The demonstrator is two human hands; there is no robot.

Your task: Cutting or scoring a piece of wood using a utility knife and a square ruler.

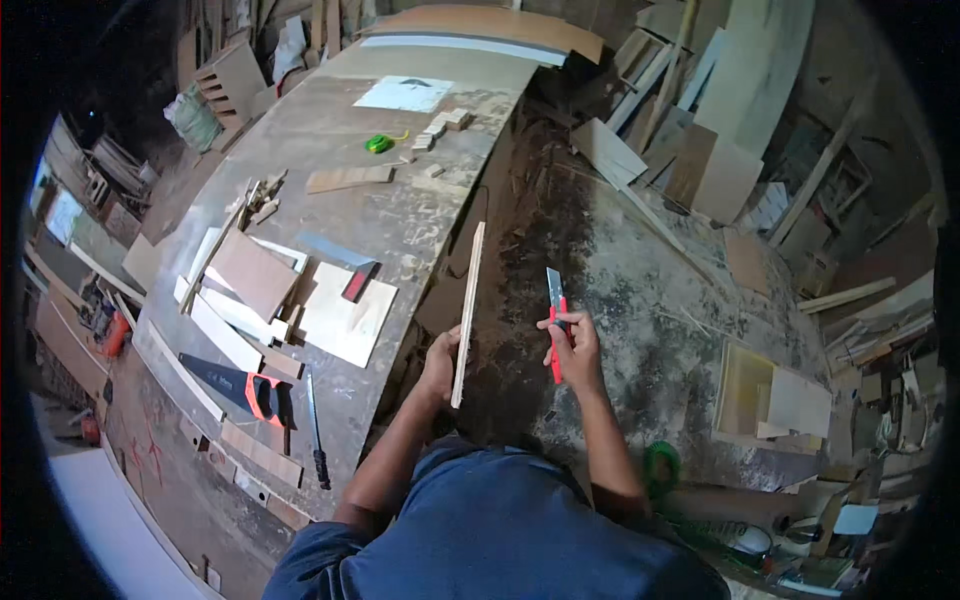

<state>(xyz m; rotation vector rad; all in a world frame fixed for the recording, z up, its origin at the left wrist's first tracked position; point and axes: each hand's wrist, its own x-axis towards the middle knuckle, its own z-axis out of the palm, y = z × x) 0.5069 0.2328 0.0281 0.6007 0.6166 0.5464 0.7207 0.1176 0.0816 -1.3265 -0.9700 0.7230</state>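
Note:
My left hand (440, 365) grips a narrow wooden board (467, 310) held on edge, beside the right edge of the workbench (420, 220). In my right hand (575, 350) is a red utility knife (555, 290) with its blade pointing away from me, a short gap to the right of the board. On the bench to the left lie a try square (355, 283) with a red handle on a pale plywood sheet (340, 330), a handsaw (230, 380) with an orange and black handle, and a long thin tool (316, 430) with a black handle.
Wood offcuts (240, 270), small blocks (440, 125) and a green tape measure (378, 143) lie on the bench. Boards (720, 130) lean at the upper right, above the stained floor (640, 290). Panels (775, 390) and a green coil (660, 465) lie at the lower right.

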